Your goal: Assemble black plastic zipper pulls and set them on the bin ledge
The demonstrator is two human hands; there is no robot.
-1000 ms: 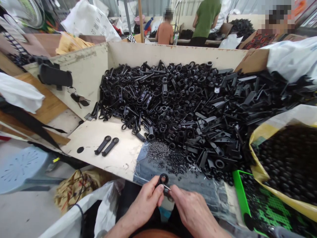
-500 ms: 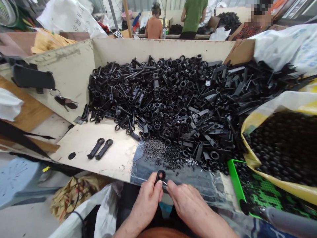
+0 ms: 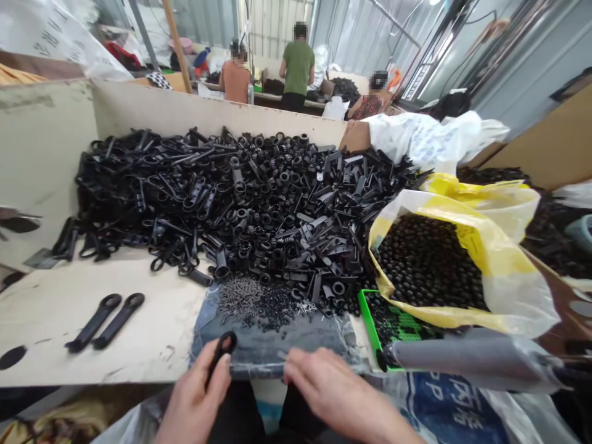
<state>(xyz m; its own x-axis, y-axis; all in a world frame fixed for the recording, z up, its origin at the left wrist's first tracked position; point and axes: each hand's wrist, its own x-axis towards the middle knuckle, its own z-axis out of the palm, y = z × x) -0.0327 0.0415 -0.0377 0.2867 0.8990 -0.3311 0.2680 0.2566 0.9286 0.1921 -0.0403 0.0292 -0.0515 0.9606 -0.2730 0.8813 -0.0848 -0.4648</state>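
My left hand is closed around a black plastic handle with a ring end; the ring stands above the thumb and the rest is hidden in the palm. My right hand is closed a short way to the right, apart from the handle. A thin light piece, blurred, pokes out from its fingertips. Both hands are over the near edge of a dark mat. Small grey pins, little black pieces and white pins lie on the mat beyond them.
Two matching ring-ended handles lie on the board at left. A big heap of black plastic parts fills the back. At right are a green tray, a yellow-white bag of black balls and a grey cylindrical tool. Several people are beyond the partition.
The view has swung right. My hands have moved apart: the thin piece in my right hand touched the ring-ended handle before and is now away from it.
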